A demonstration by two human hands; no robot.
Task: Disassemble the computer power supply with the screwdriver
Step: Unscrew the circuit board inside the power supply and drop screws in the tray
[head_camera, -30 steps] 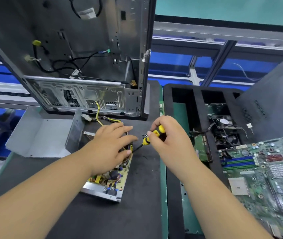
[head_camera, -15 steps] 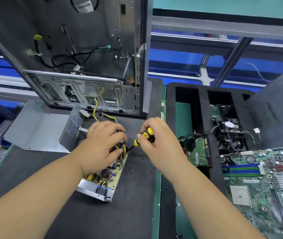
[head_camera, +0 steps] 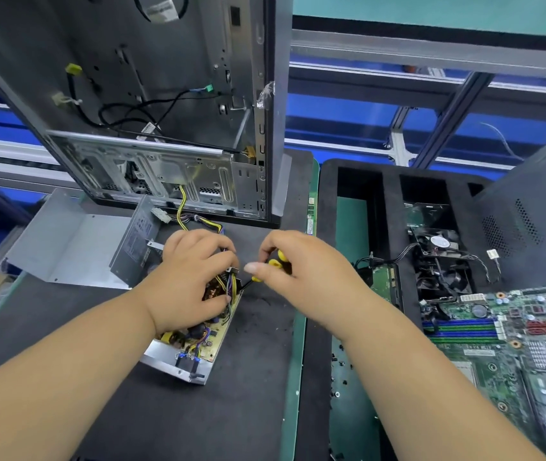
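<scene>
The opened power supply lies on the dark mat, its yellow circuit board and wires bared in a shallow metal tray. My left hand rests on top of the board with fingers curled over the wires, holding it down. My right hand pinches the yellow-and-black screwdriver, whose dark shaft points down-left to the board's far right corner. The tip is hidden among the wires. The supply's grey metal cover lies just left of it.
An open computer case stands upright behind the hands, yellow cables running from it to the supply. To the right a black foam tray holds a fan and a card. A green motherboard lies at far right. Small screws dot the green strip.
The view has shifted a little, and both hands sit slightly lower-left in frame. My right hand's fingers have turned on the screwdriver handle. My left hand stays on the board.
</scene>
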